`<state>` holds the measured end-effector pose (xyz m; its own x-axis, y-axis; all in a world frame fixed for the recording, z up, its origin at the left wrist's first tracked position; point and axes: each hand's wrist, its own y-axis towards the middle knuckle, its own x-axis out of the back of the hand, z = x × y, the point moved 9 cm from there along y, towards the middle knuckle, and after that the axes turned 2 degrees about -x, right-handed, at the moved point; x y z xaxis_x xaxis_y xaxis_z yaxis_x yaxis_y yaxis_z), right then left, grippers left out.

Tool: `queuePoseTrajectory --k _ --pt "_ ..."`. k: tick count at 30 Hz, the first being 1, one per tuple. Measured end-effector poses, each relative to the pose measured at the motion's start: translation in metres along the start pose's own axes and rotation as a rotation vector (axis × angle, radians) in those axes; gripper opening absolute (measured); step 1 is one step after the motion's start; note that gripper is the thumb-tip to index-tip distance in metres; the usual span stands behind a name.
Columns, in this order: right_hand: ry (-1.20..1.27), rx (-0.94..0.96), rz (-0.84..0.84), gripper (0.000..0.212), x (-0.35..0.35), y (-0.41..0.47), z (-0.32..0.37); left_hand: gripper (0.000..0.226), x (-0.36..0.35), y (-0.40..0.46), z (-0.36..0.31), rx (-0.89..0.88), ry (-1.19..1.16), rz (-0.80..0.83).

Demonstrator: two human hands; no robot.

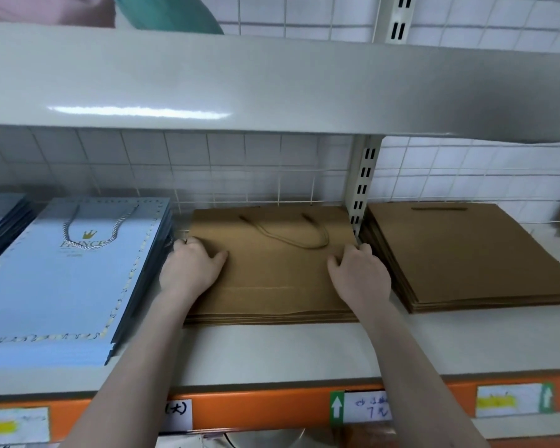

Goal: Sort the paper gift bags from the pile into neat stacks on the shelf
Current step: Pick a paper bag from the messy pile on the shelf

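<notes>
Orange edging (272, 412) runs along the front of the shelf (272, 354), nearest of all, carrying white paper labels: one hand-marked "(大)" (176, 410), one with blurred blue writing beside a green tag with a white arrow (337, 407), and others streaked yellow that cannot be read. Behind it the shelf top is smooth, pale and slightly glossy.

Both bare forearms reach in over it. On the middle stack of brown kraft bags (272, 286), flat, matte and rectangular with a twisted paper cord handle lying on the top bag, the left hand (191, 266) curls over the stack's left edge, thumb on top. At the stack's right edge, the right hand (358, 273) grips likewise, fingers bent over the side.

Just left lies a stack of glossy light-blue bags (65, 279), printed with a gold crown, the word "PRINCE" and a rope-pattern border, with a twisted white cord handle. Right of the slotted metal upright (362, 185) sits another stack of kraft bags (466, 257). White wire grid (240, 166) backs the shelf.
</notes>
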<state>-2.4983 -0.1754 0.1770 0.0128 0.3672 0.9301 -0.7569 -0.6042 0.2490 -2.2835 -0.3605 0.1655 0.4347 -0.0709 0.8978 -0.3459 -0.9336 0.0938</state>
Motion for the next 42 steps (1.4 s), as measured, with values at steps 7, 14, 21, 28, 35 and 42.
queuePoseTrajectory --k 7,14,21,28,35,42 --pt "0.003 0.031 -0.015 0.049 0.011 -0.003 -0.001 0.065 0.019 -0.012 -0.016 -0.022 0.030 -0.132" --pt "0.052 0.181 -0.077 0.052 0.034 -0.030 0.006 0.070 0.043 -0.053 -0.041 -0.103 0.099 -0.241" --pt "0.068 0.385 0.072 0.056 0.020 -0.076 0.049 0.066 0.064 -0.126 0.011 0.032 0.156 -0.294" --pt "0.154 0.559 0.099 0.048 0.004 -0.138 0.132 0.068 0.101 -0.186 0.106 0.286 0.186 -0.343" --pt "0.216 0.724 0.142 0.050 -0.004 -0.211 0.246 0.069 0.147 -0.230 0.220 0.414 0.136 -0.391" --pt "0.260 0.830 0.230 0.049 -0.011 -0.322 0.400 0.062 0.231 -0.281 0.381 0.505 0.155 -0.405"
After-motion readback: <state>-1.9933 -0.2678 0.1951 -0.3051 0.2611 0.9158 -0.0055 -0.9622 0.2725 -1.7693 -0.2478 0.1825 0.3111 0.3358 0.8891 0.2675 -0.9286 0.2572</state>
